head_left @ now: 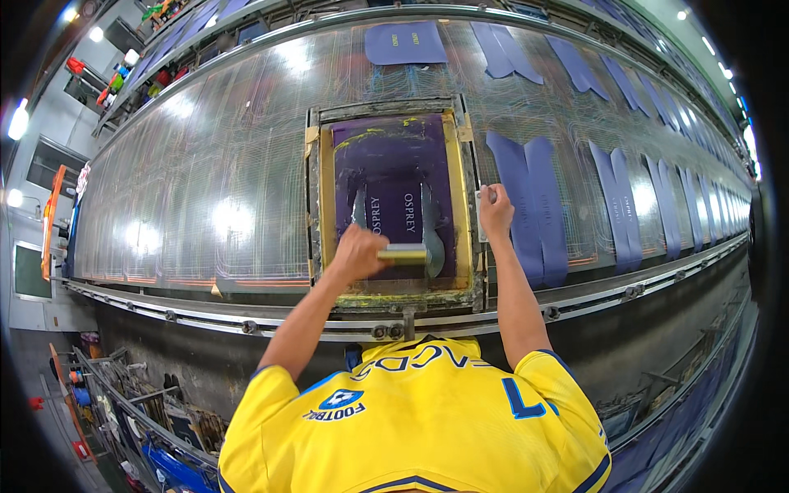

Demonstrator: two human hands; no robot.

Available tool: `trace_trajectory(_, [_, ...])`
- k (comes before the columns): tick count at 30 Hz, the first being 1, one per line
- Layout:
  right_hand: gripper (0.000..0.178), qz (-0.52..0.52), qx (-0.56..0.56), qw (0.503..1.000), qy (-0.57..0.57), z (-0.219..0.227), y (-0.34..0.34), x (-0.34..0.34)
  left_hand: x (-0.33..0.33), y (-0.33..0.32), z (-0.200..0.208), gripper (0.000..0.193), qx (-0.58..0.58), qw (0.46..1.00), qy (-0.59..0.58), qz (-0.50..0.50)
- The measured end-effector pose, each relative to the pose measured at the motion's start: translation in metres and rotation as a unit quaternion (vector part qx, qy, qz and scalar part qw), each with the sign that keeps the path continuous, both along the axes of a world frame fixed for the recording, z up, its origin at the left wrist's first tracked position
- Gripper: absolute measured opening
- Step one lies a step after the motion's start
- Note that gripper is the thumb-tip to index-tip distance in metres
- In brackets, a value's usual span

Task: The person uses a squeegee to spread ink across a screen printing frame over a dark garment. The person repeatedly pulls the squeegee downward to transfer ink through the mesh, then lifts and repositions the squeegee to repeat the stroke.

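A screen-printing frame (315,193) lies flat on the long table in front of me, its purple mesh (390,164) bordered in yellow. Wrapped round a squeegee (404,254), my left hand (358,254) is over the near part of the mesh. Wet grey-blue ink (436,253) lies beside the squeegee's right end and streaks up both sides of the pale lettering. At the frame's right edge, my right hand (496,211) is closed on a small handle, mostly hidden by the fingers. Just right of that hand lies a purple fabric panel (538,205).
More purple panels (612,197) lie in rows along the table (205,164) to the right, and others (405,43) along its far side. A metal rail (246,322) with clamps runs along the near edge. Racks (140,403) stand at the lower left.
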State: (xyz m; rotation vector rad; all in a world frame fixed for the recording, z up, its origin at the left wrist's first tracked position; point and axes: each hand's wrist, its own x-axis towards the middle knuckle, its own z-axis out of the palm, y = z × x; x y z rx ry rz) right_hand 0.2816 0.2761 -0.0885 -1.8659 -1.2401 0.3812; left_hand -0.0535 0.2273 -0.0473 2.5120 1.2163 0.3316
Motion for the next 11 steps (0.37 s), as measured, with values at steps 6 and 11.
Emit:
trace_trajectory(6, [0.025,0.003,0.012,1.000,-0.011,0.013,-0.002,0.005,0.013,0.127,0.029,0.038,0.015,0.998,-0.005,0.063])
trace_trajectory(11, [0.026,0.009,0.019,1.000,-0.008,0.009,-0.006,0.007,0.012,0.118,0.048,0.040,0.038,0.992,-0.084,0.081])
